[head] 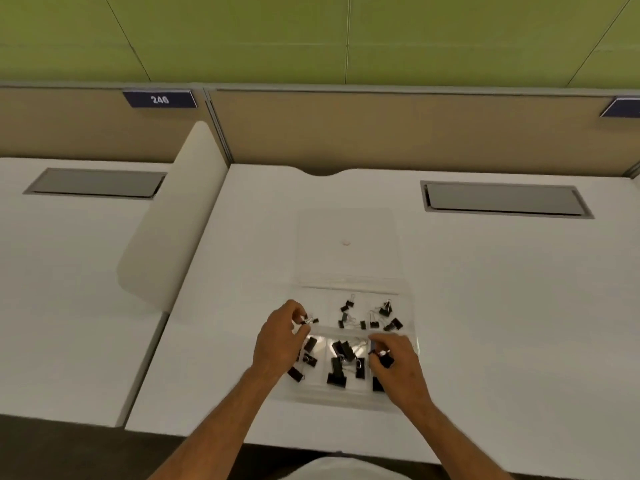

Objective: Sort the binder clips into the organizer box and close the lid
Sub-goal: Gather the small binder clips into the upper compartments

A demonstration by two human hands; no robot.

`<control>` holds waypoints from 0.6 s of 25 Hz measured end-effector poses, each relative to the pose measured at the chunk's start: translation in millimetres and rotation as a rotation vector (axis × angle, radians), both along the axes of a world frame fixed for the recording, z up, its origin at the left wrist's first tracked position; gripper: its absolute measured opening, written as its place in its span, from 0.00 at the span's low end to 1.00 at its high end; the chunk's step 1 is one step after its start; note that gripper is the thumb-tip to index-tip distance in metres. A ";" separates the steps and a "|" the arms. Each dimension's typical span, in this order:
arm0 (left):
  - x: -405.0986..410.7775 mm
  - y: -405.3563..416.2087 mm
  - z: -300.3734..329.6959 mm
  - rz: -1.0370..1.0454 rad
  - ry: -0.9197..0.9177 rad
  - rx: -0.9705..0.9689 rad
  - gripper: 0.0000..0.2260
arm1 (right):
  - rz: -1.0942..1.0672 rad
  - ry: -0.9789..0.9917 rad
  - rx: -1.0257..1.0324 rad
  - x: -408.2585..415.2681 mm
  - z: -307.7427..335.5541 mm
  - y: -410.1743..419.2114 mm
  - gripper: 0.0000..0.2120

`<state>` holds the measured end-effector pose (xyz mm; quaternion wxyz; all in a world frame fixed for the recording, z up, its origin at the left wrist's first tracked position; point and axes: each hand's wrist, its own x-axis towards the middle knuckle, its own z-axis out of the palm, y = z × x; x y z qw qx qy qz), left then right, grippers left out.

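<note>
The left hand (280,341) is hovering over the near-left part of the box (408,299), its fingers curled and pinching a small black clip (310,320) at the fingertips, above the far-left compartment. The right hand (398,365) is reaching over the near-right compartment, fingers bent round another clip (383,355), whose wire handle is showing bright between thumb and forefinger. Both forearms are coming in from the near edge, bare to the elbow.

The box is lying between and under the two hands, a clear tray split into two rows of three compartments. Small clips (346,315) are sitting in the far-middle compartment and more small clips (388,318) in the far-right one. Larger clips (341,362) are piling in the near-middle compartment, and a few (306,358) are lying in the near-left one, partly hidden by the left hand. The clear lid (346,251) is lying flat on the far side of the box, swung fully open, still joined along the far wall.

Everything is resting on a white desk (485,306). A grey cable hatch (505,200) is set into it far right. A white divider (173,230) is standing at the left edge, with a second desk (69,289) and its own hatch (97,183) beyond. Tan partitions (398,129) are running along the far side, one bearing a dark plate reading 246 (160,99), and a green wall (311,36) is rising behind.
</note>
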<state>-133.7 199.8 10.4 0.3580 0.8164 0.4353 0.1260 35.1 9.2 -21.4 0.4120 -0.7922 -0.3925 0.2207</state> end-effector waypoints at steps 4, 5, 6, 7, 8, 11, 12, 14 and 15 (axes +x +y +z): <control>6.9 27.1 -6.2 -0.012 -0.012 -0.010 0.12 | -0.055 0.018 -0.052 -2.9 2.5 13.8 0.19; 8.5 31.1 -8.4 -0.019 -0.002 -0.017 0.12 | -0.079 0.033 -0.056 -4.6 3.0 13.8 0.20; 10.7 34.3 -10.8 -0.028 0.009 -0.026 0.12 | -0.092 0.048 -0.055 -5.3 3.2 13.5 0.21; 12.9 37.2 -13.2 -0.041 0.014 -0.026 0.12 | -0.101 0.056 -0.052 -5.2 2.5 13.2 0.21; 14.3 39.8 -16.0 -0.053 0.019 -0.024 0.12 | -0.103 0.057 -0.056 -5.6 1.5 12.2 0.22; 14.7 47.2 -25.4 -0.078 0.026 -0.037 0.14 | -0.123 0.065 -0.088 -7.2 0.4 12.8 0.24; 15.2 49.8 -27.7 -0.086 0.021 -0.043 0.15 | -0.133 0.068 -0.088 -6.7 1.0 15.4 0.24; 15.0 53.0 -29.9 -0.094 0.001 -0.057 0.17 | -0.143 0.069 -0.073 -6.3 2.5 22.9 0.23; 14.0 54.4 -29.6 -0.089 -0.011 -0.061 0.17 | -0.133 0.068 -0.065 -6.9 3.8 29.7 0.23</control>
